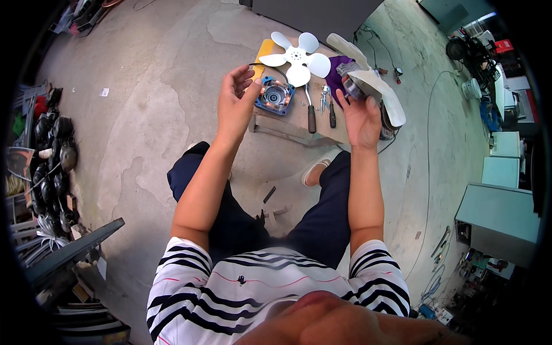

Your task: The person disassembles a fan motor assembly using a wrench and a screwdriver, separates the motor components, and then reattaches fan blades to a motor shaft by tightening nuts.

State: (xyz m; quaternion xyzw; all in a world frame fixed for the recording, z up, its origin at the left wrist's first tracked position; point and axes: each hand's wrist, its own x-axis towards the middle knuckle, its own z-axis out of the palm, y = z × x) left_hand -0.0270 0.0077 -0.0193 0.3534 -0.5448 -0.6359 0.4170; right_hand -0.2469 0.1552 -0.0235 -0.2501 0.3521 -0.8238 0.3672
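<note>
My left hand (pixel 236 103) is beside a blue-framed motor stator (pixel 275 96) with copper windings. Its fingers and thumb are apart, and I see nothing held in it. A black cable (pixel 273 68) arcs from near its fingertips. My right hand (pixel 363 122) has its fingers spread, palm up, just below a round metal motor part (pixel 352 87); I cannot tell whether they touch. A white five-bladed fan impeller (pixel 296 56) lies behind the stator. Between my hands are a dark-handled screwdriver (pixel 311 118), a shorter screwdriver (pixel 332 117) and several small metal pieces (pixel 324 99).
Everything lies on a low, worn bench (pixel 295 119) in front of my knees. At its right are a purple cloth (pixel 335 77) and a curved white casing (pixel 386 96). A dark grey box (pixel 322 20) stands beyond. Dark clutter (pixel 54 155) lines the left, pale cabinets (pixel 497 213) the right.
</note>
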